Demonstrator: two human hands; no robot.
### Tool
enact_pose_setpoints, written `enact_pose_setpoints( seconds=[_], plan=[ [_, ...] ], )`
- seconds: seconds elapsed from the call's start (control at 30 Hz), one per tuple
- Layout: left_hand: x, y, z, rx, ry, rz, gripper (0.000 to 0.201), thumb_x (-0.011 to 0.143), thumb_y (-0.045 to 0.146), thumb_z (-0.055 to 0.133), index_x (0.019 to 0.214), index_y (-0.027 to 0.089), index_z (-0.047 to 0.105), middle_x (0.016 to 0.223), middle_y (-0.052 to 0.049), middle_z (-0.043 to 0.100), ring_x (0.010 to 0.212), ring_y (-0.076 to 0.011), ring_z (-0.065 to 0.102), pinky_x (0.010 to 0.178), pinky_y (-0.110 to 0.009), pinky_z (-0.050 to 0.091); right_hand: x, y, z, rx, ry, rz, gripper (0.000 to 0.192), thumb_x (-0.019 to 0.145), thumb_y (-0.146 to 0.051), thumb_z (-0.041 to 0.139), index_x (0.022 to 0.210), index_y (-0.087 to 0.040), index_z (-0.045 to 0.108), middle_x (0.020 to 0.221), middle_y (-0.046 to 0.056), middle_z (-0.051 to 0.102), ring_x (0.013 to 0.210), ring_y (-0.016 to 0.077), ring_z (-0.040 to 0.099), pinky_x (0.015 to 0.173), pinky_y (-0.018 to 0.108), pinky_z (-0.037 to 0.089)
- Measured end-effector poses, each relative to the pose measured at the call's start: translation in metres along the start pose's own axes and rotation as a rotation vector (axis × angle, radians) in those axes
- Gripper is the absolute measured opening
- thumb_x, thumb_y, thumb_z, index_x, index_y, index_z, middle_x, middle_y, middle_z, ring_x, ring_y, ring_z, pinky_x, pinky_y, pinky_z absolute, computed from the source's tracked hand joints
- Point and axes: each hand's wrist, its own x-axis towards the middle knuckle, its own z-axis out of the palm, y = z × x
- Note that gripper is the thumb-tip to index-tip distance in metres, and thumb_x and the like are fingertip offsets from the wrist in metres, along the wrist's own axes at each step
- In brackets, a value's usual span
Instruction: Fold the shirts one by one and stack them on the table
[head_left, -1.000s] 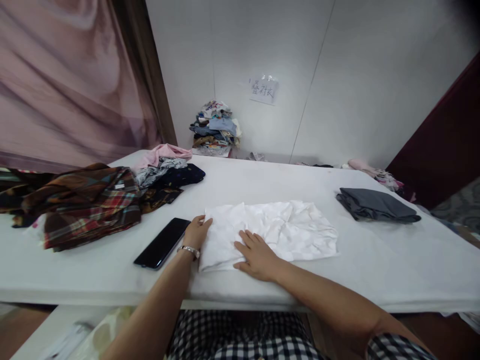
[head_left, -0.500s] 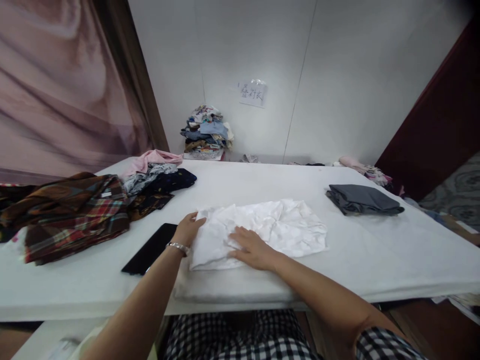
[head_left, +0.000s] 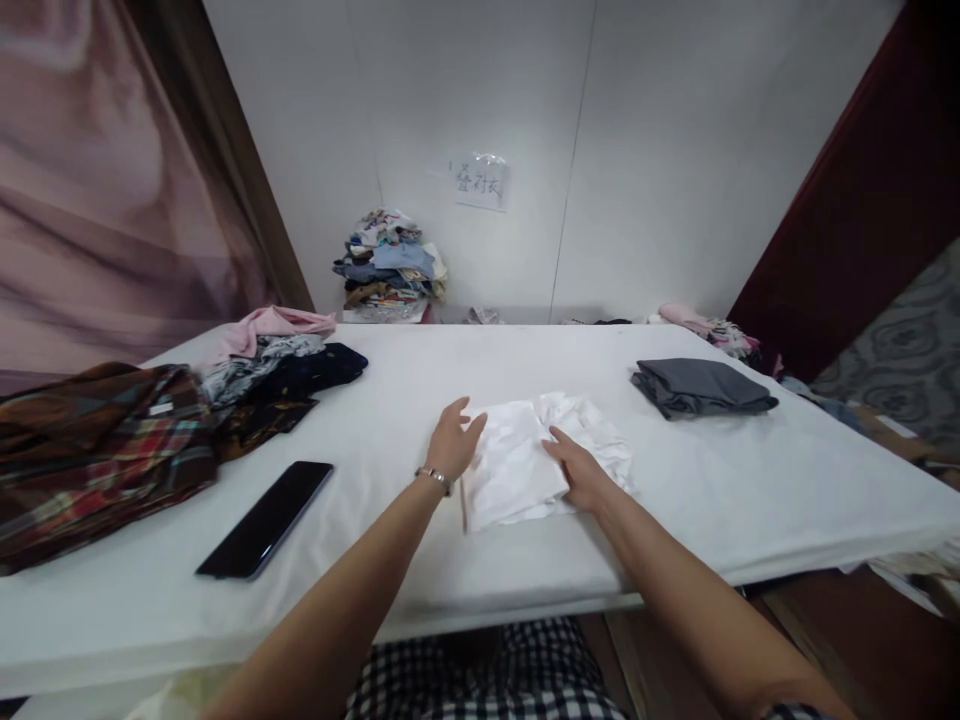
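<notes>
Leftmost, plaid clothes (head_left: 97,450) and a black phone (head_left: 266,518) lie on the white desk (head_left: 750,500). Next, the left hand (head_left: 452,443), fingers spread, touches the left edge of the folded white cloth (head_left: 525,460) mid-desk; the right hand (head_left: 581,470) presses flat on it. A folded grey garment (head_left: 701,387) lies well apart, rightward.

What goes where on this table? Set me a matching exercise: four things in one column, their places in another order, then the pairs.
Things:
1. white garment
2. black phone
3. folded grey garment
4. plaid garment

Places:
A. far left edge of the white table
B. back right of the table, apart from the hands
C. between the left hand and right hand
D. flat, left of the left hand

Pairs: 1-C, 2-D, 3-B, 4-A
</notes>
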Motion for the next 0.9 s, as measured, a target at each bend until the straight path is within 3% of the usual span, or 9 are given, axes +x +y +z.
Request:
enact_pose_setpoints(
  seconds=[0.1,0.2,0.37,0.63,0.77,0.9],
  plan=[
    [-0.008,-0.035,0.000,0.102,0.015,-0.096,0.050,0.088,0.037,0.058,0.133,0.017,0.052,0.140,-0.015,0.056,0.127,-0.0262,0.055,0.105,-0.038,0.044,0.002,0.001,0.000,0.196,-0.029,0.195,0.082,0.082,-0.022,0.050,0.157,-0.020,0.015,0.116,0.010,0.071,0.097,0.0256,0.071,0.080,0.043,0.059],
    [-0.016,-0.049,0.002,0.166,-0.037,-0.076,0.050,0.087,0.039,0.056,0.133,0.018,0.052,0.142,-0.013,0.055,0.130,-0.0258,0.052,0.109,-0.038,0.041,0.007,-0.003,-0.001,0.239,0.009,0.184,0.090,0.075,-0.018,0.052,0.157,-0.022,0.014,0.119,0.007,0.070,0.095,0.0249,0.071,0.080,0.041,0.058],
    [-0.020,-0.053,0.005,0.340,-0.170,0.084,0.045,0.085,0.034,0.056,0.126,0.016,0.058,0.144,-0.013,0.053,0.136,-0.0268,0.046,0.117,-0.042,0.033,0.013,0.001,-0.008,0.023,0.057,0.194,0.088,0.072,-0.016,0.051,0.155,-0.022,0.023,0.125,0.009,0.067,0.093,0.0237,0.069,0.078,0.038,0.057],
    [-0.007,-0.055,-0.003,0.423,-0.204,0.115,0.042,0.085,0.037,0.053,0.121,0.016,0.062,0.144,-0.012,0.055,0.137,-0.0263,0.046,0.118,-0.039,0.033,-0.002,0.006,-0.021,-0.235,0.118,0.118,0.077,0.073,-0.014,0.051,0.149,-0.018,0.040,0.100,0.006,0.069,0.082,0.0190,0.063,0.074,0.031,0.053],
    [0.009,-0.049,-0.005,0.468,-0.230,0.110,0.046,0.087,0.039,0.050,0.125,0.016,0.061,0.148,-0.013,0.050,0.138,-0.0274,0.045,0.115,-0.041,0.036,-0.011,0.012,-0.021,-0.159,0.086,0.120,0.075,0.072,-0.015,0.051,0.147,-0.023,0.043,0.097,0.002,0.067,0.069,0.0144,0.060,0.058,0.025,0.049],
    [0.030,-0.043,0.004,0.529,-0.245,0.156,0.050,0.088,0.042,0.048,0.128,0.015,0.060,0.151,-0.013,0.047,0.139,-0.0263,0.044,0.115,-0.039,0.037,-0.012,0.016,-0.018,0.000,0.147,0.155,0.074,0.070,-0.016,0.055,0.143,-0.022,0.047,0.094,0.001,0.065,0.062,0.0111,0.056,0.051,0.022,0.045]
  ],
)
